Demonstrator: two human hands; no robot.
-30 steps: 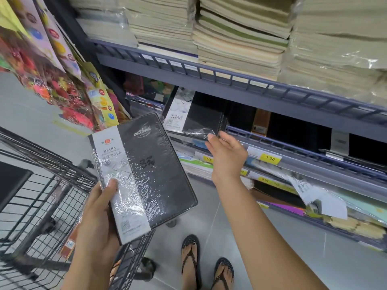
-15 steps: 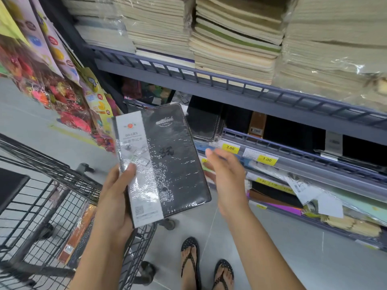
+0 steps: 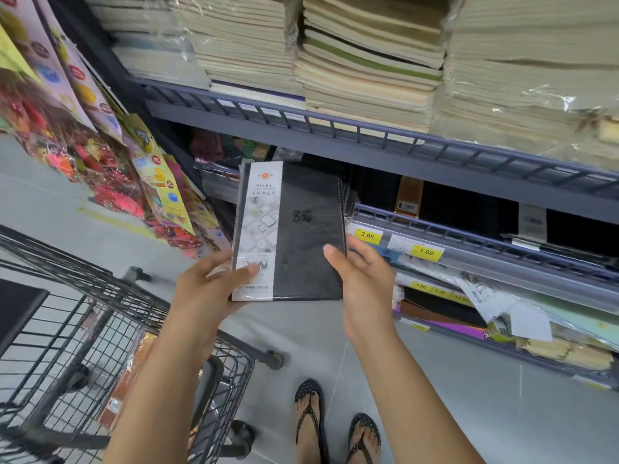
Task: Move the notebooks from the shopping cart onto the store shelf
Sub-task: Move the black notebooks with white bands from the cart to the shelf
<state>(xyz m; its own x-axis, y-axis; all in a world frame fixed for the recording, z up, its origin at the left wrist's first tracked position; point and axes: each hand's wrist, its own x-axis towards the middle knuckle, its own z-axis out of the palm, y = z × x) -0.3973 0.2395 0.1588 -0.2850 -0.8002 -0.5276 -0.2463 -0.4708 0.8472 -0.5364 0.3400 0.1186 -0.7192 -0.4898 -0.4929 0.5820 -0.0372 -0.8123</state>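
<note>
A black diary notebook (image 3: 301,236) with a white label band, wrapped in plastic, is held upright in front of the middle shelf (image 3: 469,229). My left hand (image 3: 207,289) grips its lower left corner, thumb on the barcode. My right hand (image 3: 361,279) holds its lower right edge. Its top end reaches the shelf opening, where other black notebooks (image 3: 351,192) stand. The wire shopping cart (image 3: 83,329) is at the lower left, with an orange-brown notebook (image 3: 127,373) lying inside.
The upper shelf (image 3: 335,128) carries tall stacks of cream notebooks. Yellow price tags (image 3: 427,252) line the middle shelf rail. Colourful hanging packets (image 3: 83,145) fill the left side. Loose papers and packets sit on the lowest shelf (image 3: 502,316). My sandalled feet (image 3: 335,423) stand on grey floor.
The notebook rose and moved right toward the shelf opening and turned upright. My right hand came off the shelf and took hold of its right edge.
</note>
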